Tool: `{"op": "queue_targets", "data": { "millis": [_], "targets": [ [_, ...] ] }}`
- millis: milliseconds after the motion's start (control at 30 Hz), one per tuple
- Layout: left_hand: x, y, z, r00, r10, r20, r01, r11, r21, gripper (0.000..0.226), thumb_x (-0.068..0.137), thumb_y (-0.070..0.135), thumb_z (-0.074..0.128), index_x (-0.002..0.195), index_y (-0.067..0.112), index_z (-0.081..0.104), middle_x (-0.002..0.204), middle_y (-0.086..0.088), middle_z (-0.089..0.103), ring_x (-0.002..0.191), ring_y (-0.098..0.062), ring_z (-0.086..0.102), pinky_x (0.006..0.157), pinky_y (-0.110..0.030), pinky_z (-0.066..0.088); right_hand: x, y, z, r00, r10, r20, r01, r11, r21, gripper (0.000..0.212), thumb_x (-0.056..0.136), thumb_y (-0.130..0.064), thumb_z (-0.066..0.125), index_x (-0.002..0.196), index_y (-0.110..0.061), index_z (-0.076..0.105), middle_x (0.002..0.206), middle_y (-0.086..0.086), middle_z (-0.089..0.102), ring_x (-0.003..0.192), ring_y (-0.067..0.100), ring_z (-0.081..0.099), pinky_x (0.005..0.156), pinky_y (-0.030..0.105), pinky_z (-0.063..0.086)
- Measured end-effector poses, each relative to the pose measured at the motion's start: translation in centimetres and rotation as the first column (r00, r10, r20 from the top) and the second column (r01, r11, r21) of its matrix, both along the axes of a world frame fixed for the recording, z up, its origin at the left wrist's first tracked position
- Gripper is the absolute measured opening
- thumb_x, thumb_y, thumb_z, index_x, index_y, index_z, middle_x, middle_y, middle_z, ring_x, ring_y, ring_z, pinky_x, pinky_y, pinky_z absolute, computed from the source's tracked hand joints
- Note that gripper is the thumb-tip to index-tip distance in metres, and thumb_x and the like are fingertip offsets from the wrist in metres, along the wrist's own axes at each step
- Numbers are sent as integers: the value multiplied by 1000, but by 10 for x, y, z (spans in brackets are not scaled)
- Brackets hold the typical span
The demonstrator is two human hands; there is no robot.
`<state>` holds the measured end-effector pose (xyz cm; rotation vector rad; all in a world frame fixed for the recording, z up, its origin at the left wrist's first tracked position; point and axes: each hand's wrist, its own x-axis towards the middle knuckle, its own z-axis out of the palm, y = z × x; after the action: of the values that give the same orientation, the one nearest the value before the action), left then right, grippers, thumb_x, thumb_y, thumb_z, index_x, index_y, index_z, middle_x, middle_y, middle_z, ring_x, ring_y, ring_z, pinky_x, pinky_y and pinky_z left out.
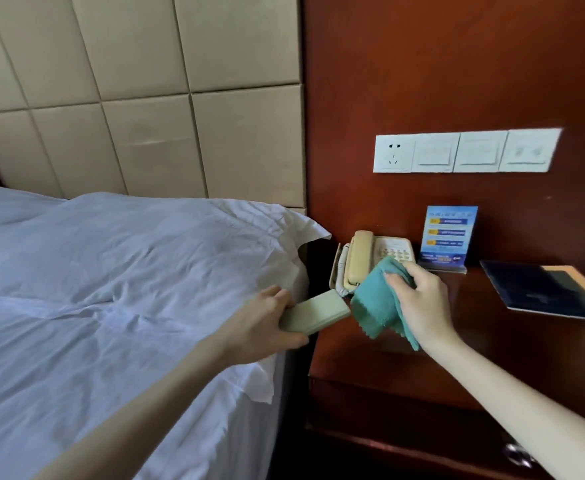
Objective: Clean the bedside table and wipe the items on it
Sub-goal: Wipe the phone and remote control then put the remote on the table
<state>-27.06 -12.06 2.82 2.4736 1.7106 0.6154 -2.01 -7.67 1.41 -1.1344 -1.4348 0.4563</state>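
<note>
Our right hand (pixel 422 306) clutched a teal cleaning cloth (pixel 376 303), fingers curled into its bunched top. The rest hung down just in front of the beige corded telephone (pixel 370 261) at the back left of the bedside table (pixel 474 341). Our left hand (pixel 263 320) gripped a flat beige block (pixel 313 311), thumb beneath and fingers above, holding it over the table's left edge beside the bed. It may have been a remote control, though its face was too plain for us to tell. Just right of the telephone a blue printed card (pixel 447 237) stood upright in a clear stand against the wooden wall panel (pixel 457 64). A dark folder (pixel 543 292) lay flat near the table's right side. Above, we saw a white socket-and-switch strip (pixel 467 150). To the left lay rumpled white bedding (pixel 111 271) under a padded beige headboard (pixel 145 98).
</note>
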Motion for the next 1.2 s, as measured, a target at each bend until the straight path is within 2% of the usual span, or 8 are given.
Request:
{"op": "queue_targets", "data": {
  "millis": [100,233,500,633,733,833,967,1200],
  "targets": [
    [35,19,-6,999,-46,16,47,998,-41,49,69,54,66,104,21,53,99,8,48,86,-11,50,72,-29,46,24,0,2,997,-73,12,73,997,4,11,88,-19,60,80,-13,62,79,-3,65,74,10,59,53,10,41],
    [77,38,-16,992,-92,90,99,992,-72,54,73,50,66,112,17,49,105,4,45,98,-18,52,84,-35,47,53,0,5,990,-139,20,139,990,-9,15,89,-19,59,83,-5,62,81,4,65,75,12,60,59,19,45],
    [100,49,-48,977,-42,210,44,999,-8,51,71,57,61,107,26,43,106,11,40,94,-24,60,76,-41,51,78,0,6,975,-215,51,217,975,-37,10,92,-21,58,86,-14,61,84,0,64,78,8,60,55,7,41],
    [98,52,-52,941,-69,333,57,997,44,49,67,57,63,103,25,51,97,13,43,90,-18,59,78,-37,50,66,-1,1,972,-228,59,232,970,-70,11,92,-18,58,96,-11,65,90,1,67,86,14,64,68,24,50],
    [99,50,-50,920,-95,381,60,993,102,49,66,54,64,103,24,55,95,11,46,90,-17,58,79,-37,50,43,-8,-10,988,-125,89,131,989,-69,16,89,-14,59,102,-15,69,90,-10,69,82,2,65,65,15,49],
    [97,48,-48,918,-109,381,64,990,129,50,66,49,68,106,23,56,97,11,46,91,-15,57,78,-32,49,21,-15,-26,994,-4,112,10,998,-55,39,88,-4,60,125,-15,62,122,-10,62,107,-10,56,88,3,41],
    [97,46,-47,917,-107,385,71,992,105,49,64,47,70,104,21,59,97,10,49,89,-15,58,77,-31,50,22,-21,-36,947,38,318,-46,999,17,45,87,1,59,130,-12,56,136,-15,48,133,-1,38,112,17,27],
    [103,37,-49,919,-148,366,102,985,142,56,60,48,70,108,22,61,103,12,53,90,-12,61,78,-35,53,31,-24,-37,766,127,630,-240,966,97,43,85,-5,58,128,-10,59,137,-7,52,135,5,38,117,22,18]
  ]
}}
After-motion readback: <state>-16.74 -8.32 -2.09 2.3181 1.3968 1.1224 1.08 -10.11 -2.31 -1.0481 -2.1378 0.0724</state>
